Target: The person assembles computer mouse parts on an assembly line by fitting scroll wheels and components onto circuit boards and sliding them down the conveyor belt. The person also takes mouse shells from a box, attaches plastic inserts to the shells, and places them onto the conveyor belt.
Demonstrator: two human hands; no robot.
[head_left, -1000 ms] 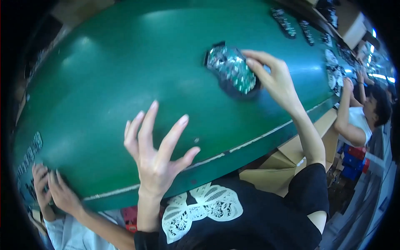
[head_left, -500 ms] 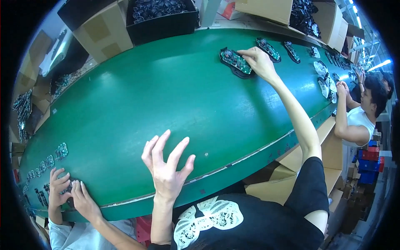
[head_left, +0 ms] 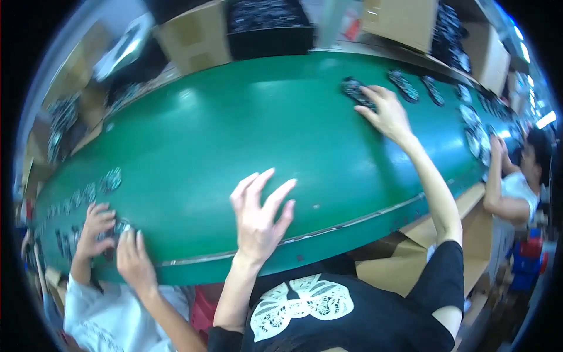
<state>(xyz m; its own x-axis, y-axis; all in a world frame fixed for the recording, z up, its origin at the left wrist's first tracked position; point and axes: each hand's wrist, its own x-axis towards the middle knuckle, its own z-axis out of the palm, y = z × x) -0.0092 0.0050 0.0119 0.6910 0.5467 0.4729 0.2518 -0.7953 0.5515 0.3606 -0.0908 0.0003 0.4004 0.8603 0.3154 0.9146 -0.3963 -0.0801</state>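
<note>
- Left hand (head_left: 258, 217) spread flat and loose over the green conveyor belt (head_left: 234, 135), fingers fanned apart, gripping nothing, close to the belt's near edge.
- Right hand (head_left: 384, 111) stretched far out across the belt on a long straight arm, fingers extended, fingertips resting on a dark circuit board (head_left: 353, 90); not closed around it, only touching its near side.
- Circuit board flat on the belt just beyond the right fingertips, toward the far edge of the belt.
- More dark boards (head_left: 404, 85) in a row on the belt to the right of the right hand, trailing away along the curve.
- Round light-coloured parts (head_left: 476, 132) on the belt further right of that hand, near a co-worker's raised hand (head_left: 498, 146).
- Co-worker in a white top (head_left: 519, 188) at the belt's right end, well apart from both of the wearer's hands.
- Another co-worker's two hands (head_left: 111, 240) left of the left hand, at the belt's near edge, touching small dark parts there; a white sleeve (head_left: 99, 317) below them.
- Small boards (head_left: 108, 179) in a line on the belt left of the left hand, above those hands.
- Cardboard boxes (head_left: 190, 38) and a black tray of parts (head_left: 270, 26) beyond the belt, far past both hands.
- Black shirt with a white printed pattern (head_left: 305, 302) directly below the left wrist.
</note>
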